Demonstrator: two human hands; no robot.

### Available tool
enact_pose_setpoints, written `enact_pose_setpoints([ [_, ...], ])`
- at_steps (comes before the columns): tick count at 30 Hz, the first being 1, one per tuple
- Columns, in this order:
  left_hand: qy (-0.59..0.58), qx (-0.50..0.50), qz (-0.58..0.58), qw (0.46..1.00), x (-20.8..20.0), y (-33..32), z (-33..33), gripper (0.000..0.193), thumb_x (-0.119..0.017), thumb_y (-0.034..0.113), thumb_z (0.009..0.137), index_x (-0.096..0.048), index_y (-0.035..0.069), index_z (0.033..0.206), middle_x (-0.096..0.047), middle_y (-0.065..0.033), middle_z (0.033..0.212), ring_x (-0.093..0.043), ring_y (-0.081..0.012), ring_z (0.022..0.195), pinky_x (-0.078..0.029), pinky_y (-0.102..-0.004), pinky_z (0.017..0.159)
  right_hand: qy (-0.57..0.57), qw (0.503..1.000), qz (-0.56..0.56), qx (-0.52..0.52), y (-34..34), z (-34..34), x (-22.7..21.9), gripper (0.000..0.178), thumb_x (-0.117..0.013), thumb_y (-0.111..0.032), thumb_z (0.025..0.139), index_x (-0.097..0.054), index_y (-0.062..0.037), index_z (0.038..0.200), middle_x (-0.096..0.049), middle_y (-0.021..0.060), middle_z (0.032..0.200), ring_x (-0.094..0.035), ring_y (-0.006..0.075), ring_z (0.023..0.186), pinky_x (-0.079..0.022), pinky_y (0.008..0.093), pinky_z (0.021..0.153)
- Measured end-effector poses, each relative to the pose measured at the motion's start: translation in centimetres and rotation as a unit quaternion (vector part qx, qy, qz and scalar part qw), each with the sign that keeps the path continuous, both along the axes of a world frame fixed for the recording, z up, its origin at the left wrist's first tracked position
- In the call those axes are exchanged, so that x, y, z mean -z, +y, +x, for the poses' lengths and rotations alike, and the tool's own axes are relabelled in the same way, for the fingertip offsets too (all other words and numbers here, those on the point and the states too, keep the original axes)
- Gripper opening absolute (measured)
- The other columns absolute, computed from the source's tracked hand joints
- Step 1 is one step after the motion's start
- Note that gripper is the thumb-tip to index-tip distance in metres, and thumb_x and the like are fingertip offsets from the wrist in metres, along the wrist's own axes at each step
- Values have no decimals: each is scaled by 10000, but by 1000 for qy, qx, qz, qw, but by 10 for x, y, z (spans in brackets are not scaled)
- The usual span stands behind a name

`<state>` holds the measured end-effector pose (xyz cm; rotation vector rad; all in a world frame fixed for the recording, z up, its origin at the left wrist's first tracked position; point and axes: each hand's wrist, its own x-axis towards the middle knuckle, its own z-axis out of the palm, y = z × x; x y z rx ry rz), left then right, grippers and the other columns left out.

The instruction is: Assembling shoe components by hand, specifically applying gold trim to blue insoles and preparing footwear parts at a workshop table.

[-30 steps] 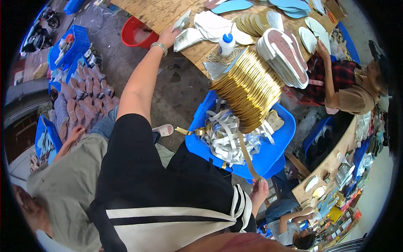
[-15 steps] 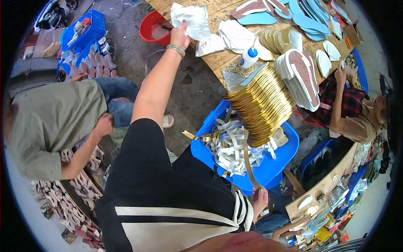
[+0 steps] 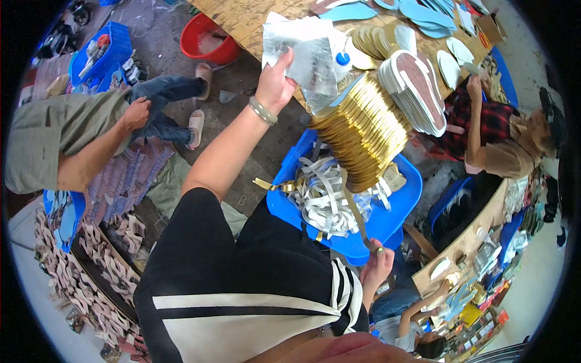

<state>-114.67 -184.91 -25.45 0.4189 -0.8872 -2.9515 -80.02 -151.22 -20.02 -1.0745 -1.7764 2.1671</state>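
Observation:
My left hand (image 3: 275,88), a bangle on its wrist, grips a crinkled silvery sheet (image 3: 298,51) by its lower edge, with the thumb on top. The sheet is over the table's near corner and partly hides a bottle with a blue cap (image 3: 343,58). To its right, a long fanned stack of shiny gold pieces (image 3: 369,127) slopes off the table edge over a blue basin (image 3: 396,227). Silvery strips (image 3: 324,202) lie tangled in that basin. Low on the right, my right hand (image 3: 378,265) pinches the end of a brownish-gold strip (image 3: 356,218) that runs up to the gold stack.
The wooden table (image 3: 245,18) also carries piled insoles (image 3: 414,91) and blue sole shapes (image 3: 426,15). A red bucket (image 3: 209,39) stands on the floor to its left. One person (image 3: 78,133) is at the left, another (image 3: 496,133) sits at the right, and a third (image 3: 417,330) is lower right.
My left hand has carried the silvery sheet rightward, from the table's left edge to beside the gold stack. My right hand keeps hold of the strip. The person at the left has shifted.

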Motion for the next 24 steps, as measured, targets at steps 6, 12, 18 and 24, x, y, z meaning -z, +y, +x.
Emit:
enact_pose_setpoints([
  [6, -41, 147, 59, 987, -30, 77, 72, 282, -530, 125, 915, -504, 54, 1186, -580, -50, 1122, -571, -180, 1023, -469, -367, 896, -5, 1000, -21, 17, -5, -57, -20, 143, -549, -100, 886, -549, -16, 1002, -450, -18, 630, -415, 69, 534, -371, 224, 504],
  [12, -101, 244, 106, 959, -23, 152, 132, 281, -524, 83, 906, -511, 52, 1184, -583, -47, 1125, -563, -160, 1026, -465, -338, 889, -94, 979, 101, -151, -22, -133, -11, 217, -646, -104, 790, -643, -35, 996, -481, -75, 666, -389, 21, 546, -301, 190, 483],
  [18, -156, 321, 79, 931, 0, 174, 152, 321, -511, 93, 903, -481, 18, 1214, -578, -100, 1134, -594, -234, 1009, -514, -380, 844, -119, 987, 0, -111, -1, -111, 13, 120, -675, -117, 790, -652, -29, 869, -620, -12, 717, -387, 17, 513, -283, 190, 465],
  [24, -162, 440, 15, 883, 13, 183, 155, 351, -549, 120, 892, -477, -13, 1208, -583, -103, 1134, -599, -211, 1002, -512, -351, 848, -136, 990, 17, -18, 47, -85, 9, 113, -668, -103, 808, -683, -5, 862, -611, -19, 723, -460, 26, 579, -331, 174, 521],
])
